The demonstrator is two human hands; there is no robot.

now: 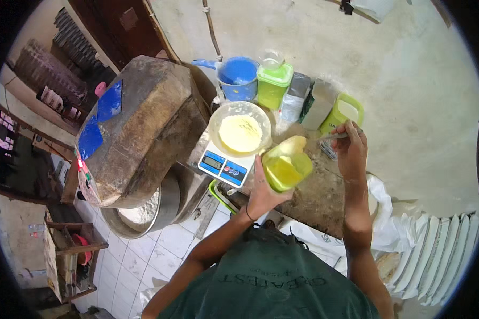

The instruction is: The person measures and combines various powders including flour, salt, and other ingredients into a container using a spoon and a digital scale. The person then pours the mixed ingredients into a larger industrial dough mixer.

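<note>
My left hand is wrapped round a yellow-green plastic tub that has yellow powder and a pale bag-like lining at its mouth. The tub is tilted and close to the right side of a clear bowl. Pale yellow powder fills part of that bowl, which sits on a white digital kitchen scale with a blue panel. Over the right part of the worktop, my right hand pinches a thin spoon-like utensil; its far end is hard to make out.
Along the wall stand a blue dipper, a green lidded container, bags and another green tub. A large machine rises at left above a metal bowl of white flour. Stacked white sacks lie at lower right.
</note>
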